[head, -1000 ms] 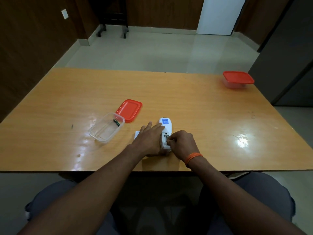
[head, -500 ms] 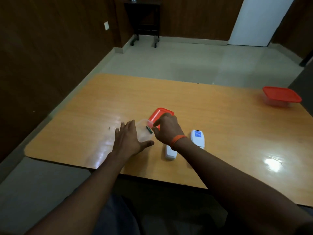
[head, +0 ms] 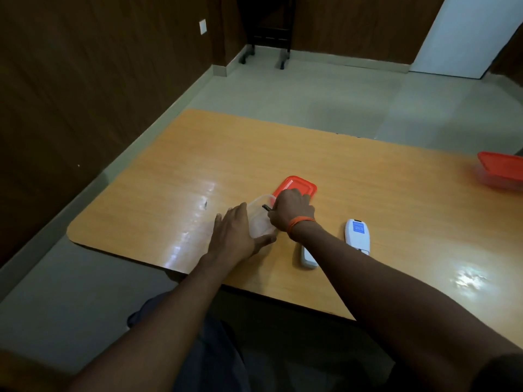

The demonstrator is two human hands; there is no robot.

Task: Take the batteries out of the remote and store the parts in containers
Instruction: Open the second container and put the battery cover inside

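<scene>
Over clear tub [head: 259, 222], R hand [head: 291, 209] fingers hidden, can't tell grip; L hand [head: 233, 236] fingers spread, steadying tub's 7 o'clock side; remote [head: 357, 236] at 3 o'clock.

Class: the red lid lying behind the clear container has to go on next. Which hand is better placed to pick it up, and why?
The right hand, probably: it hangs over the clear container with its fingers reaching the red lid, while the left hand steadies the container's near side.

Two containers [head: 261, 220] [head: 501, 172], one loose lid [head: 297, 186], one remote [head: 357, 236].
</scene>
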